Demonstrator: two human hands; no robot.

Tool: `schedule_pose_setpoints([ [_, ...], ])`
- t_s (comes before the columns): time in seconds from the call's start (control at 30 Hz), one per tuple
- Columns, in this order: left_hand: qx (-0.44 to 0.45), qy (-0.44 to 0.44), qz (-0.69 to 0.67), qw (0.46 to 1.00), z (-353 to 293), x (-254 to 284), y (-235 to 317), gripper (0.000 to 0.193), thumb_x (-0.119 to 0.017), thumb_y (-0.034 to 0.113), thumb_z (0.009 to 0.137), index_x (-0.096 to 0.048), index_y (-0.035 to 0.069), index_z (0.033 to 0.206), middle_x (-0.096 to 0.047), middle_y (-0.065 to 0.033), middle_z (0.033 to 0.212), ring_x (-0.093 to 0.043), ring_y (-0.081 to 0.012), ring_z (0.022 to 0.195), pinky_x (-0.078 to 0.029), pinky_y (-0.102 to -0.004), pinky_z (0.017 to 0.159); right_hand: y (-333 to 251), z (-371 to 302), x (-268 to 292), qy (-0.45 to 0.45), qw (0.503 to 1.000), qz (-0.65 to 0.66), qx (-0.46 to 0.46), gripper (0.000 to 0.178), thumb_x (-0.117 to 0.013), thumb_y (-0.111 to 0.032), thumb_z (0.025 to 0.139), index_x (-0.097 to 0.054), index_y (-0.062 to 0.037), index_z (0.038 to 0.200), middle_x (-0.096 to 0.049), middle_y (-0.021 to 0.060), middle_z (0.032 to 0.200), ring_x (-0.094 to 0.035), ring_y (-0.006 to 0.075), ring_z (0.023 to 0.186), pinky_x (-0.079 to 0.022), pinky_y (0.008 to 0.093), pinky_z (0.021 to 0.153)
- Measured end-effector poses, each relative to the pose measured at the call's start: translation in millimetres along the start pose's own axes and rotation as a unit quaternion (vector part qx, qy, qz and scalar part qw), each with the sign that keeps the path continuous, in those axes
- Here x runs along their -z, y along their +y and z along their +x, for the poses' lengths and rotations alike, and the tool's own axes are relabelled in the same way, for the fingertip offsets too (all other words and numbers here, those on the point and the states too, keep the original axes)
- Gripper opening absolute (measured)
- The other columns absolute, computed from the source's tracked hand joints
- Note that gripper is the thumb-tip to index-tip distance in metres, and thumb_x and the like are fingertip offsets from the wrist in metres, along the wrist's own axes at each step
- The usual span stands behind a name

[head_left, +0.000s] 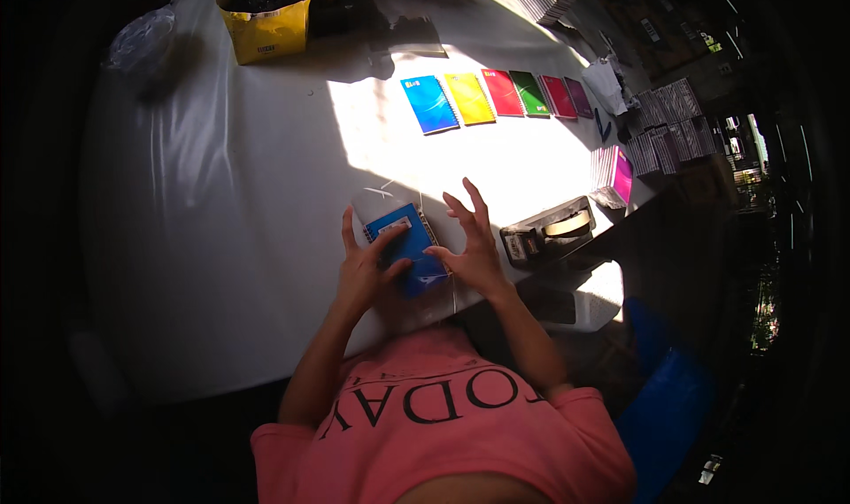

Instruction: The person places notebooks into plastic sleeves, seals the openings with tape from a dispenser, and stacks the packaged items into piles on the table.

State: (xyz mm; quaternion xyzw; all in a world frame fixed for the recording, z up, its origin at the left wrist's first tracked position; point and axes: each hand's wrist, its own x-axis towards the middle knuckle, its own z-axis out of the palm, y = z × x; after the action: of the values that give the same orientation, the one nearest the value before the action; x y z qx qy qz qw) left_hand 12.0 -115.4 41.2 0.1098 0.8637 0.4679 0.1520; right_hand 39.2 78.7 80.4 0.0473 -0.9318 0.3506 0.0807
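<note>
A small stack of spiral notebooks with a blue cover on top [409, 269] lies on the white table right before me. Clear plastic seems to wrap it, with shiny creases at its near end and a loose edge at its far left. A white label sits on the cover. My left hand [361, 269] rests on the left side of the stack, fingers spread over the cover. My right hand [478, 254] is at the right edge, thumb touching it and the other fingers spread upward. Neither hand grips anything.
A tape dispenser [549, 231] stands right of my right hand. Farther off lie a row of coloured notebooks [471, 98], a purple-topped stack [611, 175], dark scissors-like handles [602, 125] and more stacks [668, 123]. A yellow container [270, 35] stands far left beside crumpled clear plastic [142, 39].
</note>
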Motion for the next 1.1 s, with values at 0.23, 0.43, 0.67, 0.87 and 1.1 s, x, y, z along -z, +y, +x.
schedule_pose_setpoints([
  [0.23,-0.081,0.038,0.045,0.995,-7.6,-11.7,-1.8,0.047,-0.074,0.024,0.073,-0.058,0.030,0.117,0.005,-0.0202,0.149,-0.061,-0.0362,0.099,-0.055,-0.0398,0.078,68.7,-97.9,36.9,0.340,0.739,0.321,-0.484,0.053,-0.064,-0.050,0.081,-0.048,-0.0145,0.117,-0.047,-0.0051,0.098,-0.036,0.0074,0.069,-0.029,0.0199,0.051],
  [0.43,-0.013,-0.001,0.051,0.999,-5.6,-3.5,5.3,0.047,-0.074,0.028,0.073,-0.059,0.033,0.118,0.008,-0.0220,0.149,-0.064,-0.0343,0.092,-0.054,-0.0380,0.074,83.1,-65.3,45.7,0.395,0.630,0.422,-0.519,0.031,-0.067,-0.045,0.079,-0.063,-0.0225,0.100,-0.054,-0.0092,0.098,-0.038,0.0093,0.085,-0.032,0.0333,0.065],
  [0.67,-0.012,0.002,0.033,0.999,-2.0,-1.7,-3.2,0.054,-0.076,0.031,0.071,-0.057,0.034,0.121,0.009,-0.0246,0.148,-0.066,-0.0319,0.086,-0.055,-0.0367,0.075,64.5,-67.7,31.3,0.460,0.580,0.542,-0.399,0.055,-0.069,-0.047,0.076,-0.052,-0.0234,0.123,-0.039,-0.0060,0.134,-0.022,0.0186,0.126,-0.022,0.0612,0.088],
  [0.87,0.021,-0.030,-0.009,0.999,0.7,2.8,1.5,0.056,-0.077,0.033,0.070,-0.057,0.033,0.122,0.009,-0.0258,0.147,-0.067,-0.0293,0.084,-0.055,-0.0350,0.075,62.4,-89.3,-6.1,0.442,0.716,0.210,-0.498,0.041,-0.075,-0.037,0.073,-0.064,-0.0173,0.107,-0.043,-0.0026,0.135,-0.022,0.0223,0.130,-0.020,0.0643,0.094],
  [1.1,0.007,-0.026,-0.026,0.999,0.2,3.2,-3.9,0.057,-0.077,0.033,0.070,-0.055,0.036,0.122,0.008,-0.0260,0.148,-0.068,-0.0263,0.072,-0.055,-0.0347,0.073,8.2,-88.1,4.6,0.286,0.931,-0.005,-0.227,0.013,-0.063,-0.012,0.085,-0.070,-0.0026,0.090,-0.067,0.0062,0.077,-0.056,0.0108,0.050,-0.045,0.0228,0.057],
])
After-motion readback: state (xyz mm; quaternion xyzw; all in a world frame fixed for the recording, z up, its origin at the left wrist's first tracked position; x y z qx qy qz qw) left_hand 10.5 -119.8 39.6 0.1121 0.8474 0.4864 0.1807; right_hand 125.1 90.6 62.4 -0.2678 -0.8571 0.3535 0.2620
